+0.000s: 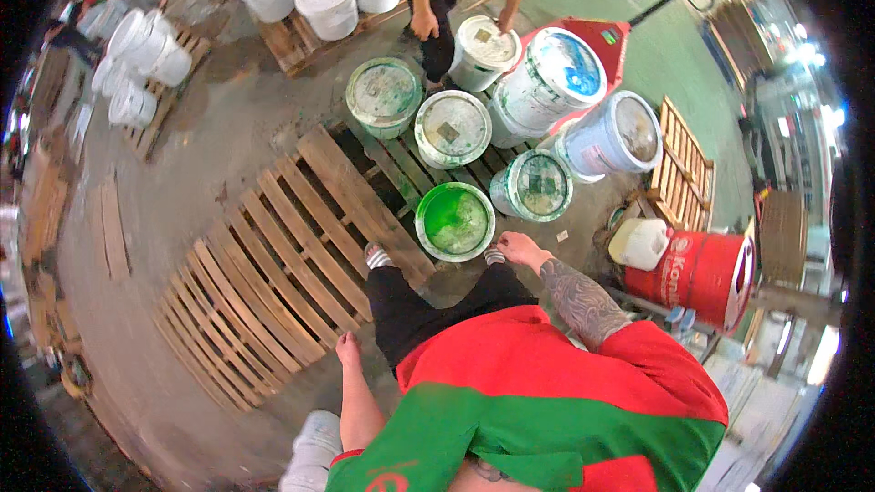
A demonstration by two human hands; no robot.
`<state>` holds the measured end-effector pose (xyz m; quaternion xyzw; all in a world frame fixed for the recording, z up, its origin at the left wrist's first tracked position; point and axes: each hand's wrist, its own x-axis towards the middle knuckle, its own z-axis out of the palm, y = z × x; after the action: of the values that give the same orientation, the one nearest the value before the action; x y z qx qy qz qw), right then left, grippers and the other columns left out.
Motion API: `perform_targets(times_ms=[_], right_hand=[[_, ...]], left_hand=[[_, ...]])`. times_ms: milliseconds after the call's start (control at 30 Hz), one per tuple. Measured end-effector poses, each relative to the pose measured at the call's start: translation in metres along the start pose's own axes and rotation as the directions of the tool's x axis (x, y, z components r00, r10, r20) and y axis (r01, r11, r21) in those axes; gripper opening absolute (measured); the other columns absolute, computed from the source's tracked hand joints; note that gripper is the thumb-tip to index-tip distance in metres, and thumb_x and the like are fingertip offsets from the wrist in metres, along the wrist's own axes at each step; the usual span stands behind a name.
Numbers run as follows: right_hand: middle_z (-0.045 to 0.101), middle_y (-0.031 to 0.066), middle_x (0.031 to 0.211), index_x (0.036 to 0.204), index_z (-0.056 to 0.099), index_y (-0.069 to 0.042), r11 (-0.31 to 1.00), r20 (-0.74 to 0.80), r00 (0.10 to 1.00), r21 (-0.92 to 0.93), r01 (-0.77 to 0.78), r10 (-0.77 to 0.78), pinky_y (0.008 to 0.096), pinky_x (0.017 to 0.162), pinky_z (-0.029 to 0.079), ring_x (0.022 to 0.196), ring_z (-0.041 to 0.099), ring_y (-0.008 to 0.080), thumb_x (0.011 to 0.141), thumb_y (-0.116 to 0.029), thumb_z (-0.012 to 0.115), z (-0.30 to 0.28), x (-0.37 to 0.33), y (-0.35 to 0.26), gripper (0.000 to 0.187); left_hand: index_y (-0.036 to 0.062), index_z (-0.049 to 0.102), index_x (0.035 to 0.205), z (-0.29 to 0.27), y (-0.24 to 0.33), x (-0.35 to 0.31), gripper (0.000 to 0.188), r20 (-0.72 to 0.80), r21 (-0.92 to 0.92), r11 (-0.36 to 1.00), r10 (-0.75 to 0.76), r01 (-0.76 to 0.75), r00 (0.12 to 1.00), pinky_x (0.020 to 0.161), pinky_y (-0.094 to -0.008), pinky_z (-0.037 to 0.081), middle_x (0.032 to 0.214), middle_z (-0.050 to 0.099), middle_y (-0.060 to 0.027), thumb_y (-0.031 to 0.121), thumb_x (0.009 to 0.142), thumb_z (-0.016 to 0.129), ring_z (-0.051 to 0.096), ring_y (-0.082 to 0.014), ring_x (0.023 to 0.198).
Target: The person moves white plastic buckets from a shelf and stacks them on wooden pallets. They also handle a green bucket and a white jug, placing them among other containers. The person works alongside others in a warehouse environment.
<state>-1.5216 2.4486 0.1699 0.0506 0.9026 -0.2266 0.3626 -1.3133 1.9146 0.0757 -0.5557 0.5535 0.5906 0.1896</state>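
Observation:
My left hand hangs low beside my left leg, next to the slatted wooden pallet. It is small in view and its fingers are mostly hidden. My right hand is in front of my right knee, close to the rim of a round bucket with a bright green-stained lid. Its fingers look bent, but their tips are hidden; whether it touches the bucket I cannot tell. Just beyond stand a bucket with a dark patch on its lid and a white-lidded bucket.
A long wooden pallet lies at my left. Across from me, a co-worker's hand is at a white bucket. A red pallet jack stands behind the blue-stained bucket. At right lie a red drum and a yellowish canister.

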Motion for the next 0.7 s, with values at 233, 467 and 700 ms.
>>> perform_targets(times_ms=[233,467,700], right_hand=[[0.071,0.0181,0.101,0.109,0.066,-0.004,0.959,-0.133,0.98,0.264,-0.106,0.145,0.0447,0.085,0.052,0.095,0.068,0.0359,0.092,-0.034,0.057,0.0,-0.06,-0.089,0.035],[0.07,0.0198,0.101,0.107,0.067,-0.003,0.932,-0.081,0.94,0.18,-0.315,0.333,0.045,0.085,0.051,0.097,0.067,0.0358,0.09,-0.032,0.058,0.021,-0.106,-0.101,0.035],[0.07,0.0214,0.102,0.107,0.067,-0.004,0.877,-0.098,0.932,0.384,-0.289,0.35,0.0471,0.088,0.05,0.1,0.065,0.0394,0.089,-0.032,0.058,0.04,-0.124,-0.104,0.035]], left_hand=[[0.0056,0.062,0.105,-0.034,0.134,0.054,0.02,0.094,0.289,0.951,0.081,-0.106,0.992,0.044,-0.0275,0.037,0.073,0.057,-0.0008,0.024,0.096,0.061,0.052,-0.0115,0.055],[0.0021,0.06,0.112,-0.056,0.203,0.042,0.031,0.238,0.345,0.915,0.128,-0.207,0.963,0.054,-0.0296,0.044,0.082,0.061,-0.0042,0.029,0.096,0.061,0.055,-0.0137,0.063],[0.0002,0.065,0.112,-0.052,0.213,0.043,0.034,0.313,0.59,0.777,0.031,-0.22,0.949,0.061,-0.0274,0.048,0.086,0.066,-0.0045,0.029,0.094,0.062,0.061,-0.0125,0.07]])
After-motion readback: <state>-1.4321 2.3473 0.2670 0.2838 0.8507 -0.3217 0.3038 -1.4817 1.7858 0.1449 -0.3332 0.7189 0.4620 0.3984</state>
